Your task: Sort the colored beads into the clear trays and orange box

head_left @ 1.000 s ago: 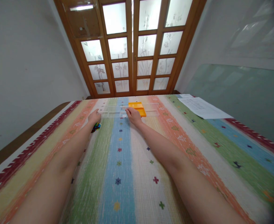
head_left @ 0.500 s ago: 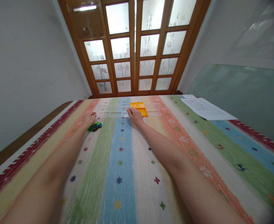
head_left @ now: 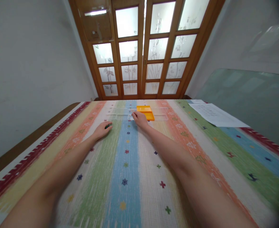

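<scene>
My left hand (head_left: 102,129) is low over the table, its fingers curled round a small heap of shiny, multicoloured pieces (head_left: 108,126). Only a dark green bit shows between thumb and fingers; the hand covers the rest. Farther right, my right hand (head_left: 139,119) is closed in a pinch beside an open orange box (head_left: 150,116), partly covering it. What the pinched fingertips hold is too small to make out. Clear plastic trays (head_left: 115,116) lie around the orange box, their edges faint against the cloth.
A striped tablecloth (head_left: 125,167) covers the table. Printed white sheets (head_left: 217,114) lie at the right, near a pale green glass-like panel (head_left: 251,95). Beyond the far table edge are wooden doors with frosted panes (head_left: 130,52).
My left hand has come down and right onto the shiny heap, which was in plain sight before. My right hand stays by the orange box. The whole view has shifted slightly.
</scene>
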`<state>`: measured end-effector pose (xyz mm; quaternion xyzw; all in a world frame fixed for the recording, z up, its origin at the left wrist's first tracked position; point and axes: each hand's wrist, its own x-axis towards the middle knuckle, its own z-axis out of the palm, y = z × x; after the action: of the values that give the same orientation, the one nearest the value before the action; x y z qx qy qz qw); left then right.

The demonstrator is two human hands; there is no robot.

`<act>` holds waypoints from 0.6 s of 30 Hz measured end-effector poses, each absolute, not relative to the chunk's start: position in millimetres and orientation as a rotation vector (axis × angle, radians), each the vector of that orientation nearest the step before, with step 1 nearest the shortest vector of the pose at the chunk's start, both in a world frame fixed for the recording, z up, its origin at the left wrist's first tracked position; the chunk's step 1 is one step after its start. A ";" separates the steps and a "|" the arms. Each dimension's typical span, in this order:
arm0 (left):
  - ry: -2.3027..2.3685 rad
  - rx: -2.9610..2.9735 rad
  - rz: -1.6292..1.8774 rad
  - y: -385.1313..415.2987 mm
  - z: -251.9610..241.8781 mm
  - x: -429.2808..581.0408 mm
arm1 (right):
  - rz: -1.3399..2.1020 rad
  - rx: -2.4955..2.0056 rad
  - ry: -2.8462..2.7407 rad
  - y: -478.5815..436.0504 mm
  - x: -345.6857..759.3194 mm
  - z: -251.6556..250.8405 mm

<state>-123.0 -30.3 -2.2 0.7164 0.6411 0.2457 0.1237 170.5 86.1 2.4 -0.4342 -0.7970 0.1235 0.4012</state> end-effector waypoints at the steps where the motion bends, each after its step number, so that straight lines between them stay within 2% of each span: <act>1: 1.853 2.129 0.700 -28.7 -4.7 -117.5 | 0.316 -1.093 -2.053 84.5 171.5 5.2; 11: 1.599 2.444 0.692 -15.6 -23.6 -27.0 | 0.369 -0.882 -2.380 28.8 229.4 4.6; 18: 1.279 2.555 0.751 -7.4 -20.8 46.8 | 0.491 -1.066 -2.149 25.1 267.3 -12.6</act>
<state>46.8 -7.4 -20.8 0.8610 0.4311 0.2532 0.0936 267.3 25.1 -12.6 -0.4097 -0.8254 0.1888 0.3396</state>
